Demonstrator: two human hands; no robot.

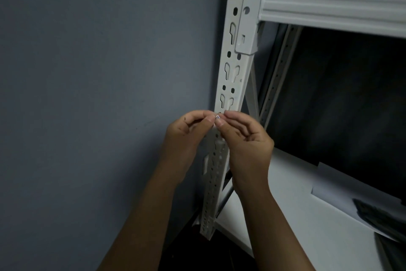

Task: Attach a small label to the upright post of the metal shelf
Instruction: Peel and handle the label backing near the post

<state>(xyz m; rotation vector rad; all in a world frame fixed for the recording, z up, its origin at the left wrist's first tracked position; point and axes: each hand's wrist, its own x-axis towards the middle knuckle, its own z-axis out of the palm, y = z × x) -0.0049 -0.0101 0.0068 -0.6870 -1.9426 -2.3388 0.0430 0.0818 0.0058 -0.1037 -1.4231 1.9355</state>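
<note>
Two hands are up in front of the white metal post (231, 68) of the shelf. The left hand (186, 134) and the right hand (246, 139) meet fingertip to fingertip, and both pinch a tiny label (217, 117) between them. The other fingers of each hand are curled in loosely. The label sits right in front of the post, just under a pair of keyhole slots. I cannot tell if it touches the metal yet.

What could go wrong? The label is very small, so it could slip out and drop down by the wall (87, 73). If it is sticky, it could fold over and stick to itself or to a fingertip instead. The post is full of holes and slots, so the label could land half over a hole and not hold well. It could also go on crooked if one hand lets go too soon.

Some things are hard to see. The label is mostly covered by the fingertips, so I cannot read it or tell its shape. The room is dim. The hands hide part of the post. The space under the shelf beam (334, 0) is dark, and something dark lies on the lower shelf board (285, 216) at the right edge, cut off.
</note>
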